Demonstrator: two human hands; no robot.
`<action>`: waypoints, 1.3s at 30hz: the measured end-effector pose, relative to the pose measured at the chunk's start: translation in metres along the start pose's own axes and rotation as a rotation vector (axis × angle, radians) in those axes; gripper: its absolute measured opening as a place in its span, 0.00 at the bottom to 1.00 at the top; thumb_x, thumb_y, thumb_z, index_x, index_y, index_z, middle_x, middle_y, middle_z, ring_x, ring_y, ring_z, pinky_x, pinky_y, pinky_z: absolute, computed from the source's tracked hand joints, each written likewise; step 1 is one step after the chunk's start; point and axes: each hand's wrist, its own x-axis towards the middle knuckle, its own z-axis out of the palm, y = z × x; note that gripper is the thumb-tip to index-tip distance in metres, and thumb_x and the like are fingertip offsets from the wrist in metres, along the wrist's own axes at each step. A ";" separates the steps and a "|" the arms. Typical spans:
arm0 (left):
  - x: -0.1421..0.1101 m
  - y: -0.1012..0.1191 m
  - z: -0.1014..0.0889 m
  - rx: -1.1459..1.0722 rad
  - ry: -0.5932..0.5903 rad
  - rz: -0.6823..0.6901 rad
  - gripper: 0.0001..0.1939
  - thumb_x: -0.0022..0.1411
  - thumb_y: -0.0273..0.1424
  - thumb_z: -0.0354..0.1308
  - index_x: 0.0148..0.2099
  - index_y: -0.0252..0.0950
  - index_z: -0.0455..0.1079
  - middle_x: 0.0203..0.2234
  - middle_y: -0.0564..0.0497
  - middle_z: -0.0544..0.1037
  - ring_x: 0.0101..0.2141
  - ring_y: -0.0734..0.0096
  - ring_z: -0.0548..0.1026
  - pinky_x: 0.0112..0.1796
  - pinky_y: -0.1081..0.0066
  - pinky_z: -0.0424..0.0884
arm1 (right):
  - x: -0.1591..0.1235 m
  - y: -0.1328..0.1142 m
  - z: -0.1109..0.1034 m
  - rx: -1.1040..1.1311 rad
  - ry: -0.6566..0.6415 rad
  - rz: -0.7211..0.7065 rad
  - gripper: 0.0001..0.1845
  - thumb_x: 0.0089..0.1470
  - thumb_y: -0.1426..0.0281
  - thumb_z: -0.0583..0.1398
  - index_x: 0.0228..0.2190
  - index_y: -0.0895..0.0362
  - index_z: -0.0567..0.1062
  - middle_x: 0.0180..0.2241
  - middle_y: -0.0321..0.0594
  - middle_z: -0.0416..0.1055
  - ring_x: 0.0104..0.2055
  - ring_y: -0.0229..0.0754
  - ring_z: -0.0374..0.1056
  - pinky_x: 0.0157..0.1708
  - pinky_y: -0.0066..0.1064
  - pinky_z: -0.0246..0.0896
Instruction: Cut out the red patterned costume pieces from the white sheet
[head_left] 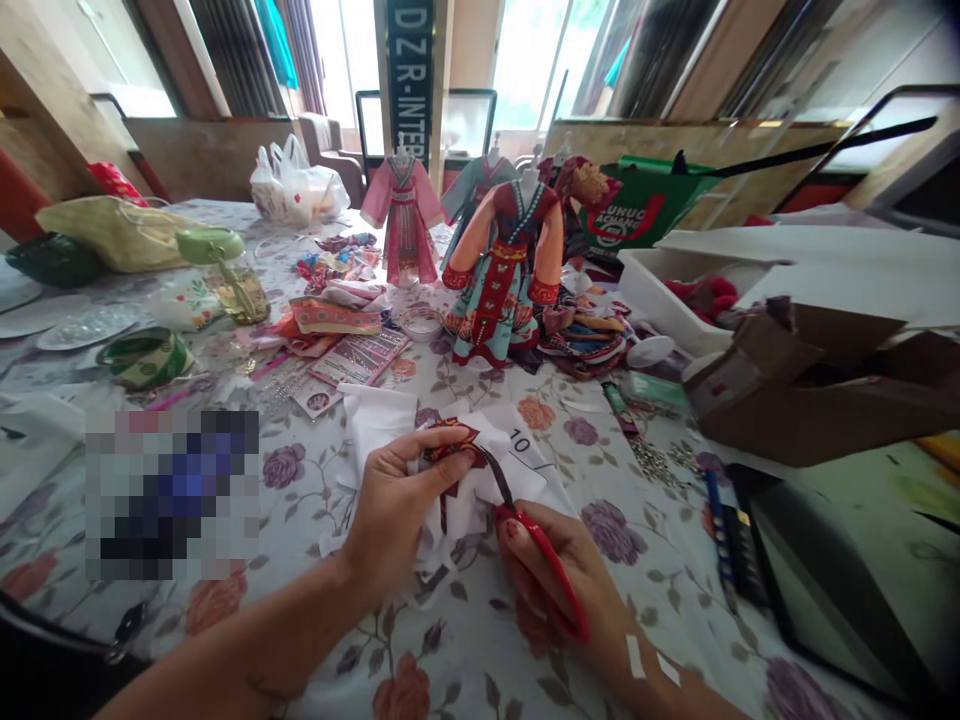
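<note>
My left hand (401, 490) pinches a small piece of dark red and orange patterned fabric (469, 440) between thumb and fingers. In my right hand (562, 550) are red-handled scissors (551, 570), their dark blades (499, 477) pointing up and left to the edge of the fabric. Whether the blades are apart or together I cannot tell. Beneath both hands lie white paper pieces (382, 425), one printed with the number 10. A narrow dark red strip hangs below the left fingers.
Miniature robes in red and orange (499, 270) and pink (405, 220) stand upright behind my hands. Fabric scraps (334, 315) lie around them. At right are a cardboard box (795, 380), a white foam box (652, 290) and a dark tablet-like panel (840, 590). Green tape (146, 358) sits left.
</note>
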 end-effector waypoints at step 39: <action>0.000 0.000 0.000 -0.001 0.010 -0.004 0.10 0.44 0.25 0.70 0.33 0.37 0.80 0.27 0.52 0.82 0.25 0.80 0.75 0.27 0.83 0.70 | 0.002 0.000 0.001 -0.007 0.031 0.036 0.29 0.40 0.43 0.63 0.20 0.54 0.61 0.07 0.22 0.53 0.06 0.28 0.46 0.04 0.20 0.47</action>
